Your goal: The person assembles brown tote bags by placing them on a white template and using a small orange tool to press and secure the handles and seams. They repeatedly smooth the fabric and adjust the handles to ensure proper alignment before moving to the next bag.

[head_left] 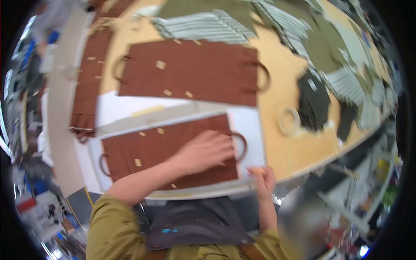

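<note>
while left hand [207,152] flattens brown fabric piece [167,151] (right hand [265,182] pinches small tan piece [258,171])

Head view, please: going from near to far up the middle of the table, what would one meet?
Left hand flat on the near brown fabric piece → long grey ruler → far brown fabric piece → stack of striped fabric.

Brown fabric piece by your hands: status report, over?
Left hand flat on brown fabric piece. Right hand pinching small tan piece at table edge. Tape roll lies apart, nothing blocking.
</note>
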Demonstrator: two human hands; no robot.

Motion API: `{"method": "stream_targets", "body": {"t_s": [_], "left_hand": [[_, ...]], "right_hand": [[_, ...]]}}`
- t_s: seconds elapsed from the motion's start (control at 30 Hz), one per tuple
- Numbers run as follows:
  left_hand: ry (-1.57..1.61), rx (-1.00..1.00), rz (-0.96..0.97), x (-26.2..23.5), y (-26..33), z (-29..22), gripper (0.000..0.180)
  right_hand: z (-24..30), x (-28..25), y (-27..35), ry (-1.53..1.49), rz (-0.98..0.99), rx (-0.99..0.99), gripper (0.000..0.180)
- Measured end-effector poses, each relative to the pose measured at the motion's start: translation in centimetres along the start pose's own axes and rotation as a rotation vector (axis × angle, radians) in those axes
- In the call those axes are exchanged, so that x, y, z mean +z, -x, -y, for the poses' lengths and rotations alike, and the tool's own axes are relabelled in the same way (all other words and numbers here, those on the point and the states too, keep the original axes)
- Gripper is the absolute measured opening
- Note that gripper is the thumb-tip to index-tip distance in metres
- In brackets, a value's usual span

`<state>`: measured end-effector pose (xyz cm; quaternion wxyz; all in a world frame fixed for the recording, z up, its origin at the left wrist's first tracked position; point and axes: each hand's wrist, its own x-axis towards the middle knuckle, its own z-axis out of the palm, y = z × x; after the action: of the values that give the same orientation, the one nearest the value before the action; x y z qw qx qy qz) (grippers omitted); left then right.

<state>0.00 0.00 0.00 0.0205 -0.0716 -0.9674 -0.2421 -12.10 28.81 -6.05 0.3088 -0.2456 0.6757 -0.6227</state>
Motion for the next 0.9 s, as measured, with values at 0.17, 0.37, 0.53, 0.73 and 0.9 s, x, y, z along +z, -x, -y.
{"method": "stream_targets", "body": {"t_s": [0.17,0.37,0.53,0.73,0.9], "left_hand": [[-0.047,0.303,0.004,5.8,-6.9,2.8,0.064],[-0.024,0.391,0.159,2.5,-9.2,1.4,0.049],[-0.02,0.46,0.403,-2.9,-10.3,0.2,0.043],[0.072,0.229,0.375,-9.9,-6.3,-1.6,0.041],[0.02,0.039,-0.071,-23.8,-1.2,-7.9,0.034]], "right_hand": [[3.1,-2.5,-2.6,-0.006,-0.184,0.065,0.014],[5.0,-4.4,-2.1,0.048,-0.329,0.127,0.017],[5.5,-4.2,-1.2,0.008,-0.36,0.171,0.016],[3.8,-1.8,0.9,-0.248,-0.498,0.232,0.017],[4.2,1.8,3.7,-0.344,-0.502,0.297,0.019]]}}
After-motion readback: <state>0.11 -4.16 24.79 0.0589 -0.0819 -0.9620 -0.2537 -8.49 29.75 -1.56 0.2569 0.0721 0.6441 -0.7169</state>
